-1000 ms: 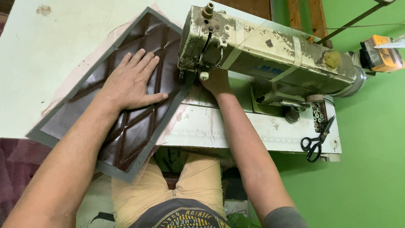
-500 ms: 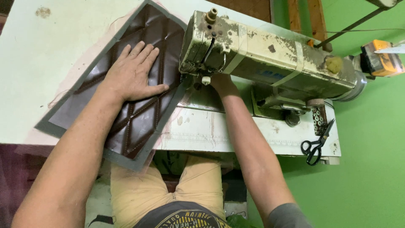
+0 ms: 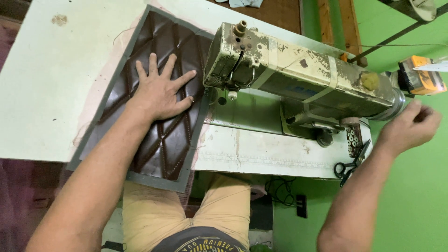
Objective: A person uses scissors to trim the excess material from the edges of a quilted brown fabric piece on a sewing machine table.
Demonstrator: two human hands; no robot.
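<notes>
While the left hand (image 3: 161,91) presses flat, fingers spread, pinning the quilted brown panel (image 3: 149,98) on the desk (image 3: 42,84) beside the sewing machine (image 3: 298,74), the right hand (image 3: 410,128), loosely curled and empty, hovers near the machine's handwheel end.

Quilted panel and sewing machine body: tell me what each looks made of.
Quilted panel: likely dark brown faux leather, glossy highlights, stitched diamond ridges, grey foam-like border. Sewing machine body: probably painted metal, cream paint chipped and worn.
</notes>
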